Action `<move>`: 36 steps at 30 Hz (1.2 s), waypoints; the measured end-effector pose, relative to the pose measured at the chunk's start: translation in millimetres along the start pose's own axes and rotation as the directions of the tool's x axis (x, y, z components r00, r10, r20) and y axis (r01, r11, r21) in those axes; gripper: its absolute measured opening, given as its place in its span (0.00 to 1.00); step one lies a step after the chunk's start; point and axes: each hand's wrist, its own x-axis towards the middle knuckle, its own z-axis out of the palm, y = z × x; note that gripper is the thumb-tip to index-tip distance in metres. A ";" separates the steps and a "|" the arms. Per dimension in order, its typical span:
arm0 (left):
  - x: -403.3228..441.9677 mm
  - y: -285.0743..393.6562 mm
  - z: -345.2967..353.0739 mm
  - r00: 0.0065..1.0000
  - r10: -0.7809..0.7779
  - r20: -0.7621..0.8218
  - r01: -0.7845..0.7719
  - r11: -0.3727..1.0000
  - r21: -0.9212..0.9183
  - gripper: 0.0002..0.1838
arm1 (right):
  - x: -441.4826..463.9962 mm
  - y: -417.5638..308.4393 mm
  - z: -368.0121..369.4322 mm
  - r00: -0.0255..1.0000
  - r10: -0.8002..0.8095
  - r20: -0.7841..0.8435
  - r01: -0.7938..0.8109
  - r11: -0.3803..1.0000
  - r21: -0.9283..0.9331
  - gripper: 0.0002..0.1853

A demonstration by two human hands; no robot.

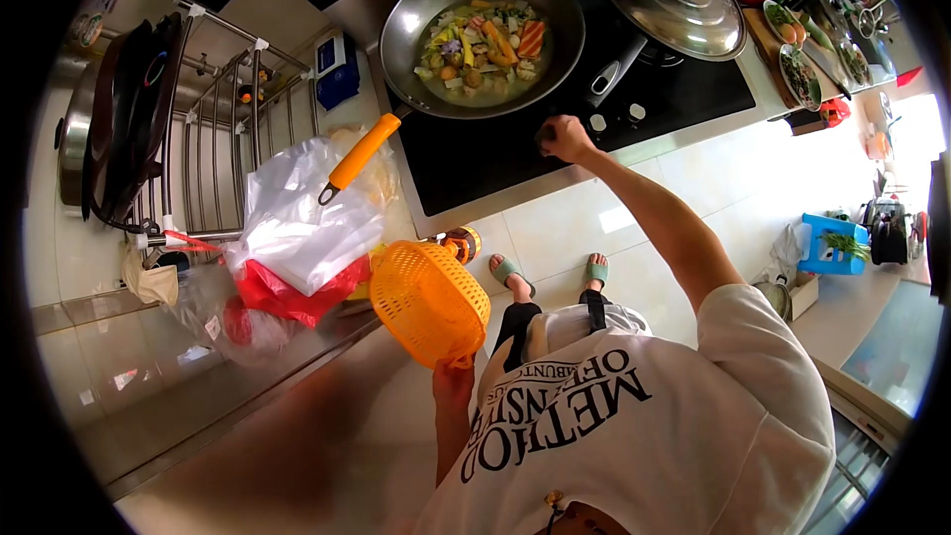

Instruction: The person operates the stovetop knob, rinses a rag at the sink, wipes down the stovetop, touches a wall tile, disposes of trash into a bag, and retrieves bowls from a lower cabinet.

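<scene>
My left hand (454,376) grips the rim of an orange plastic colander (421,292), which hangs tilted beside my body. At the front of the black cooktop, my right hand (567,139) is closed on a stove knob, mostly hidden by the fingers. Two pale knobs (636,112) show to the right of that hand. Behind it a large wok (396,30) sits on the left burner, its orange handle (362,154) pointing toward the front left. Chopped vegetables and chunks of food (480,50) lie in liquid inside the wok.
A lidded pan (684,5) stands on the right burner. Plastic bags (312,208) lie on the left counter near the wok handle, beside a metal rack (223,109). Plates of food (797,74) rest on a board at the right. A blue basket (832,246) stands further right.
</scene>
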 end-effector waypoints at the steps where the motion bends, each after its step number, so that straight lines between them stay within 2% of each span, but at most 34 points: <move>1: -1.1 -0.8 1.0 1.000 0.009 -0.002 -0.009 1.000 0.006 0.26 | -1.4 7.0 -3.3 0.999 0.045 -0.002 -0.045 0.998 0.049 0.14; 2: -2.1 -2.1 2.3 1.000 0.017 -0.005 -0.017 1.000 0.013 0.26 | -2.5 13.7 -6.0 0.996 0.092 -0.001 -0.091 0.991 0.096 0.14; 5: -3.4 -4.7 5.8 1.000 0.009 -0.010 -0.009 1.000 0.003 0.27 | -12.0 14.7 -13.7 0.995 0.080 -0.054 -0.076 0.995 0.064 0.12; 8: 0.4 -7.9 1.8 0.999 0.010 -0.042 -0.012 0.999 -0.048 0.23 | -17.5 14.7 -5.4 1.000 0.019 -0.009 -0.018 0.992 0.126 0.13; 9: 1.4 -8.6 3.7 1.000 0.006 -0.024 -0.007 0.999 -0.048 0.23 | -18.2 10.8 -0.6 0.996 -0.077 -0.037 0.078 0.996 0.046 0.11; 10: 1.3 -8.4 5.5 1.000 0.003 -0.008 -0.003 0.999 -0.046 0.23 | -15.4 2.5 0.5 0.994 -0.106 -0.011 0.106 0.994 -0.013 0.10; 12: 0.8 -6.5 8.2 1.000 -0.008 0.004 0.008 0.999 -0.044 0.23 | -9.5 -9.9 2.9 0.986 -0.162 0.048 0.167 0.978 -0.126 0.09; 13: 0.6 -5.1 9.1 1.000 -0.016 0.000 0.016 0.999 -0.042 0.23 | -5.9 -6.7 10.2 0.974 -0.182 0.138 0.208 0.956 -0.206 0.09; 16: 0.1 -0.8 14.3 1.000 -0.007 -0.022 0.007 1.000 -0.022 0.23 | -9.3 -7.9 15.2 0.958 -0.217 0.187 0.273 0.891 -0.363 0.11; 19: 3.9 -0.5 10.8 1.000 0.004 -0.025 -0.005 1.000 -0.020 0.23 | -9.5 -8.4 -4.6 0.981 -0.079 0.176 0.160 0.842 -0.514 0.13; 20: 6.0 -0.1 7.8 1.000 0.006 -0.024 -0.007 1.000 -0.023 0.23 | -5.3 10.8 -0.7 0.971 -0.181 0.156 0.235 0.837 -0.494 0.13; 21: 7.9 -0.6 5.5 1.000 0.006 -0.014 -0.007 0.999 -0.036 0.23 | -4.9 2.1 -11.8 0.983 -0.166 0.082 0.185 0.892 -0.413 0.12; 23: 8.7 -2.1 1.5 1.000 0.003 0.000 -0.003 0.998 -0.057 0.23 | -4.5 -7.6 -23.2 0.995 -0.090 -0.038 0.081 0.979 -0.190 0.12; 25: 8.9 -2.4 2.4 1.000 -0.003 0.015 0.004 0.998 -0.060 0.23 | 1.4 -8.1 -22.7 0.993 0.032 -0.116 -0.021 0.995 0.098 0.11; 28: 6.6 -1.0 9.1 1.000 -0.014 -0.002 0.014 0.999 -0.044 0.23 | -0.6 -15.1 -22.1 0.985 0.152 -0.085 -0.120 0.947 0.296 0.11; 31: 8.9 1.7 9.8 1.000 -0.018 -0.005 0.018 0.999 -0.029 0.24 | -6.1 -17.3 -8.9 0.983 0.183 -0.009 -0.154 0.848 0.507 0.13; 34: 12.7 4.9 1.7 1.000 -0.025 0.005 0.025 1.000 0.003 0.24 | -15.2 -19.8 -4.2 0.982 0.183 0.038 -0.178 0.856 0.485 0.13; 35: 14.0 5.6 -1.3 1.000 -0.028 0.006 0.028 0.999 0.018 0.24 | -20.7 -16.4 1.2 0.992 0.114 -0.045 -0.086 0.911 0.403 0.12; 36: 14.1 6.0 0.4 1.000 -0.026 0.017 0.026 0.999 0.024 0.24 | -25.6 -8.3 7.0 0.998 -0.031 -0.049 0.044 0.953 0.299 0.13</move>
